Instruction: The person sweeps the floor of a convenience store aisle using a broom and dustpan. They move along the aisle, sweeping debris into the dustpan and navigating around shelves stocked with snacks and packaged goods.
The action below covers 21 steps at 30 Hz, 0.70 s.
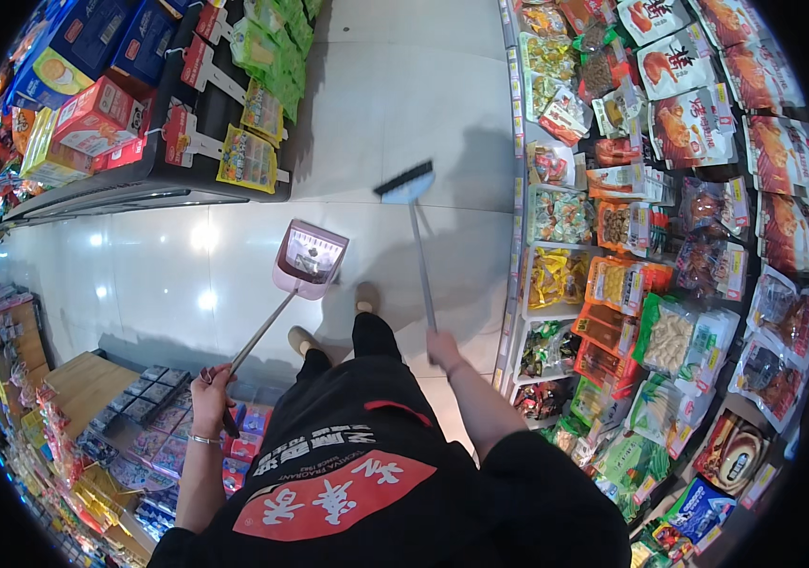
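My left hand [211, 392] grips the upper end of a long-handled dustpan [305, 286]. The pan is pale pink and lies on the tiled floor ahead of my feet, with some dark debris visible inside it. In my right hand [441, 346] is the grey handle of a broom [405, 190]. Its light blue head with dark bristles is turned sideways, ahead and to the right of the dustpan. Broom and dustpan are apart. A black apron [347, 419] with a red printed patch covers my front.
Shelves of packaged snacks [631, 220] run along the right side. A black shelf corner [163, 167] with hanging packets [251, 160] juts in at upper left. Boxed goods [163, 433] and a wooden board [85, 383] sit at lower left. My shoes [367, 297] stand on glossy floor tiles.
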Each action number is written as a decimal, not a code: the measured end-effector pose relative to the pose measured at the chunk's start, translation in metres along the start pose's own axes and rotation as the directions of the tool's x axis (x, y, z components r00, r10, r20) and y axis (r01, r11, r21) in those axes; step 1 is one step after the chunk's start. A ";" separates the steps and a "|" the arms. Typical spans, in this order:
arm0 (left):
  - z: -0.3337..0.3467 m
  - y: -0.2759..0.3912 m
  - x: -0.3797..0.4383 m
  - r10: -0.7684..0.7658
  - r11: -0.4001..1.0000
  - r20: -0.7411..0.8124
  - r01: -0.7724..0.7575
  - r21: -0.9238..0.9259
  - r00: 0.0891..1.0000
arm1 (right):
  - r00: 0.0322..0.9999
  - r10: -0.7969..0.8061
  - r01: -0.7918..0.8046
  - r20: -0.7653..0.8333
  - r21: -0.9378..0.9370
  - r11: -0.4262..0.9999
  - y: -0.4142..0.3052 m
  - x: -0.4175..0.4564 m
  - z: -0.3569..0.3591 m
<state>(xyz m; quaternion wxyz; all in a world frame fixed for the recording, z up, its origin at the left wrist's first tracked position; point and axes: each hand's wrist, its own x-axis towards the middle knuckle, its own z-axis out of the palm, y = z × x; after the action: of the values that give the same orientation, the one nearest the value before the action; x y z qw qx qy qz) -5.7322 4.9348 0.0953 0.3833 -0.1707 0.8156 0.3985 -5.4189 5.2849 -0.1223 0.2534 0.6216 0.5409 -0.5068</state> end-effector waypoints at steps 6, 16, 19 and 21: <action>0.015 0.023 0.011 0.009 0.996 0.047 -0.013 0.089 0.999 | 0.996 -0.020 0.041 -0.090 0.235 0.971 0.076 -0.090 -0.066; 0.035 0.026 0.027 0.052 0.980 0.104 -0.071 0.184 0.993 | 0.776 -0.535 0.342 -0.333 -0.491 0.801 -0.112 0.140 -0.235; 0.035 0.031 0.030 0.078 0.972 0.080 -0.094 0.217 0.994 | 0.825 -0.535 0.283 -0.179 -0.689 0.667 -0.147 0.174 -0.243; 0.037 0.036 0.038 0.081 0.970 0.092 -0.100 0.220 0.992 | 0.870 -0.462 0.244 -0.175 -0.660 0.710 -0.095 0.202 -0.231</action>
<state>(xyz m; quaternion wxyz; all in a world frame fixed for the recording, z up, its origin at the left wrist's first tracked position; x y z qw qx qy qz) -5.7600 4.9874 0.0705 0.4147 -0.0725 0.8459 0.3274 -5.4454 5.5953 -0.2002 0.2461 0.4616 0.8207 -0.2297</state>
